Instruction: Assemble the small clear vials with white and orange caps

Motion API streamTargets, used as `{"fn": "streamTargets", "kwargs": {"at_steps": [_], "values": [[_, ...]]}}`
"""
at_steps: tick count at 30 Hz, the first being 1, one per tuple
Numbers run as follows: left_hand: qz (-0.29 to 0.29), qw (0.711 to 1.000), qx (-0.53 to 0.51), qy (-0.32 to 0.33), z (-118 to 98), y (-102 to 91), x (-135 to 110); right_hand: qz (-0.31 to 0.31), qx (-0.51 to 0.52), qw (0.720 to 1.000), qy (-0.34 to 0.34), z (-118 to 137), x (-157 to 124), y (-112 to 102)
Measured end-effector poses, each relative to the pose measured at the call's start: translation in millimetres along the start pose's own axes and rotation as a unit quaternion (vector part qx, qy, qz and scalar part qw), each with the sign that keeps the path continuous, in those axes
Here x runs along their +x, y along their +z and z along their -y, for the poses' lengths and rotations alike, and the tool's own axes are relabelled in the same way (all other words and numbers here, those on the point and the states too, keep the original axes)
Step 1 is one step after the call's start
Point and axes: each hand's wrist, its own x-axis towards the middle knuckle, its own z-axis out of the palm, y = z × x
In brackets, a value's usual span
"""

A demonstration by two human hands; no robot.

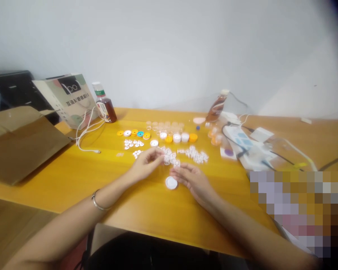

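Note:
My left hand (148,163) is closed, its thumb and fingertips together at the edge of a pile of small clear-white plastic pieces (168,154). What its fingertips hold, if anything, is too blurred to make out. Opposite it, my right hand (193,181) pinches a small clear plastic piece (176,163) at its fingertips. A round white cap (171,183) lies on the table just below the right fingertips. A second heap of clear-white pieces (196,154) is to the right of the first. Small white discs (133,143) lie in a cluster beyond my left hand.
Behind the hands runs a row of orange, white and blue lids (140,134), with clear round containers (166,126) farther back. A dark-red bottle (106,108), paper bag (70,97) and cardboard box (25,142) stand left. A cola bottle (217,107) and cabled power strip (242,144) are right.

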Motion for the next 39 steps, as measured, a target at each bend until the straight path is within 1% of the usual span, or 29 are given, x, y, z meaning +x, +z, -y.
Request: {"fn": "streamTargets", "kwargs": {"at_steps": [4,7,9,14,19,22,25,29,32,35,39], "values": [[0.029,1.000,0.004,-0.003,-6,2.1,-3,-0.001,-0.017,1.000,-0.004,0,-1,1],[0.053,0.998,0.017,0.003,-5,3.3,-6,0.002,-0.015,1.000,-0.006,0,-1,2],[0.058,0.997,0.044,0.013,-3,3.9,-6,0.007,-0.014,1.000,-0.007,-1,-1,3],[0.043,0.990,0.123,0.051,-4,4.6,-7,0.024,-0.030,0.999,-0.002,-1,-2,4],[0.047,0.982,0.160,0.085,-9,5.5,-8,0.023,-0.035,0.999,-0.001,-1,-1,3],[0.027,0.982,0.165,0.088,-4,6.9,-9,0.020,-0.042,0.999,-0.001,-2,-1,3],[0.001,0.986,0.148,0.073,3,8.3,-9,0.012,-0.043,0.999,-0.009,-2,-1,4],[-0.004,0.992,0.112,0.060,7,9.3,-10,0.009,-0.039,0.999,-0.024,-1,-1,4],[0.002,0.984,0.154,0.093,3,9.9,-12,0.013,-0.043,0.999,-0.030,-1,-1,3],[-0.010,0.965,0.219,0.141,-2,11.0,-14,0.017,-0.049,0.998,-0.037,-2,0,2],[-0.015,0.951,0.253,0.175,-2,12.1,-16,0.022,-0.046,0.998,-0.030,-3,1,1]]}}
